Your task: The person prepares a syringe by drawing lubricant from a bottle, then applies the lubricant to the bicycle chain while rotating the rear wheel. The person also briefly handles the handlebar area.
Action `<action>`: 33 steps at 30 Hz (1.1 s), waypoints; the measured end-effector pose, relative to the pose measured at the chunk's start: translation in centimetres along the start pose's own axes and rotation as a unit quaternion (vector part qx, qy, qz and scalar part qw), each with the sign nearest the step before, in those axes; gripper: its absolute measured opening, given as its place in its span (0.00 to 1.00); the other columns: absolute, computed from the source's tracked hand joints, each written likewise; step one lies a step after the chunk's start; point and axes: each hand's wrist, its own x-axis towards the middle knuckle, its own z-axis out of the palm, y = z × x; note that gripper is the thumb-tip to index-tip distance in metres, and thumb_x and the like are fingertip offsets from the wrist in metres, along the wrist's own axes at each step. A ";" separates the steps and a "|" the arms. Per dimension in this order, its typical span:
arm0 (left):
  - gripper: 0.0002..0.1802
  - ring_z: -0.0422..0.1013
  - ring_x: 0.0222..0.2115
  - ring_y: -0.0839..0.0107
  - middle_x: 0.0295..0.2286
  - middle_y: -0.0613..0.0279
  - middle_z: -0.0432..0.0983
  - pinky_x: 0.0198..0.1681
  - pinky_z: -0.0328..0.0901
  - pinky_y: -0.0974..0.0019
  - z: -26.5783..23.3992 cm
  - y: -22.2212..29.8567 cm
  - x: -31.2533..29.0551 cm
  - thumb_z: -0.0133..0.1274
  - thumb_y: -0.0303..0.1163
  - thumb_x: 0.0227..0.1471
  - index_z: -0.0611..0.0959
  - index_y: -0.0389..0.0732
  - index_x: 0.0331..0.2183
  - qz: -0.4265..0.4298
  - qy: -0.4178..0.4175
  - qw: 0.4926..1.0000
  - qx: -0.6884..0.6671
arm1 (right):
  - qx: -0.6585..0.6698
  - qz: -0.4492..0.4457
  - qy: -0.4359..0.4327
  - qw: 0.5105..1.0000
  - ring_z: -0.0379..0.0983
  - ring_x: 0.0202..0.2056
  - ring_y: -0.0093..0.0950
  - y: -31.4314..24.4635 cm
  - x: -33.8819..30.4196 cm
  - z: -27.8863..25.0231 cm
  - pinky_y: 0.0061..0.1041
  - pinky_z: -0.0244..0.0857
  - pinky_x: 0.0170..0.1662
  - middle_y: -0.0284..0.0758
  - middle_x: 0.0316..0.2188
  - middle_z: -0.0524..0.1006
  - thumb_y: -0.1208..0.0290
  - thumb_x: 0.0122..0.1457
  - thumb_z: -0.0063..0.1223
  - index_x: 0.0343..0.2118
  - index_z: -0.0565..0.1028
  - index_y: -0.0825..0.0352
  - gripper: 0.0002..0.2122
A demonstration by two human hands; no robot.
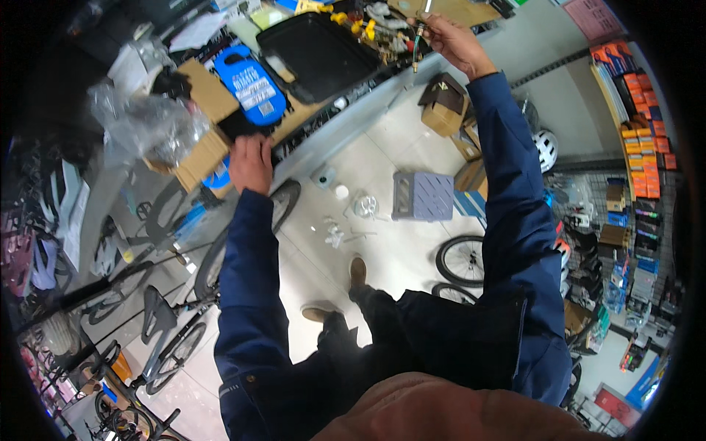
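Note:
My right hand (454, 45) is raised over the counter's right end, its fingers pinched on a short, thin dark hose (417, 54) with a brass-coloured end that hangs down. A pale slim piece shows above the fingers; I cannot tell if it belongs to the hose. My left hand (251, 163) rests at the counter's front edge, fingers stretched forward, beside an open cardboard box (203, 163). Just beyond it lies a blue, rounded flat package (250, 84). A black tray (318, 55) sits between the hands, with several yellow-handled tools (358, 23) behind it.
Clear plastic bags (140, 121) fill the counter's left side. Below, a grey step stool (423, 196) stands on the tiled floor near cardboard boxes (444, 106). Bicycles (173, 345) stand at the left, loose wheels (462, 261) at the right. Shelves with orange boxes (643, 158) line the right wall.

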 end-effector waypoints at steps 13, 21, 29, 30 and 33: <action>0.09 0.65 0.30 0.83 0.30 0.71 0.73 0.34 0.61 0.75 -0.7 0.5 -26.9 0.57 0.34 0.65 0.80 0.38 0.37 -0.276 -0.008 0.887 -0.370 | 0.084 0.111 0.129 0.982 0.80 0.49 0.31 26.2 -33.8 15.3 0.21 0.78 0.46 0.38 0.47 0.80 0.75 0.66 0.58 0.56 0.73 0.68 0.17; 0.25 0.72 0.44 0.74 0.44 0.66 0.78 0.49 0.69 0.68 12.3 2.8 -49.0 0.59 0.40 0.62 0.77 0.41 0.57 -0.517 -0.239 0.620 -0.539 | 0.336 0.223 0.135 0.905 0.80 0.51 0.32 52.7 -37.3 17.9 0.23 0.79 0.52 0.39 0.48 0.81 0.79 0.67 0.54 0.55 0.77 0.64 0.14; 0.21 0.74 0.44 0.74 0.47 0.59 0.79 0.49 0.69 0.71 23.7 1.3 -53.7 0.59 0.29 0.63 0.79 0.35 0.56 -0.451 0.026 0.651 -0.610 | 0.384 0.238 -0.119 0.884 0.75 0.48 0.22 67.3 -33.6 22.4 0.23 0.69 0.49 0.29 0.48 0.79 0.70 0.69 0.55 0.59 0.73 0.59 0.16; 0.18 0.75 0.42 0.75 0.43 0.59 0.81 0.49 0.70 0.70 24.5 0.9 -54.4 0.58 0.29 0.64 0.80 0.34 0.54 -0.433 0.050 0.675 -0.595 | 0.377 0.226 -0.125 0.890 0.72 0.45 0.19 68.5 -33.6 22.6 0.22 0.65 0.47 0.27 0.46 0.78 0.68 0.70 0.55 0.59 0.74 0.60 0.16; 0.17 0.75 0.41 0.75 0.42 0.60 0.81 0.48 0.70 0.69 26.0 -0.9 -55.9 0.55 0.30 0.66 0.80 0.34 0.53 -0.449 0.052 0.687 -0.569 | 0.331 0.248 -0.145 0.899 0.72 0.47 0.20 71.5 -33.5 22.8 0.24 0.65 0.48 0.28 0.47 0.78 0.66 0.70 0.55 0.58 0.74 0.61 0.16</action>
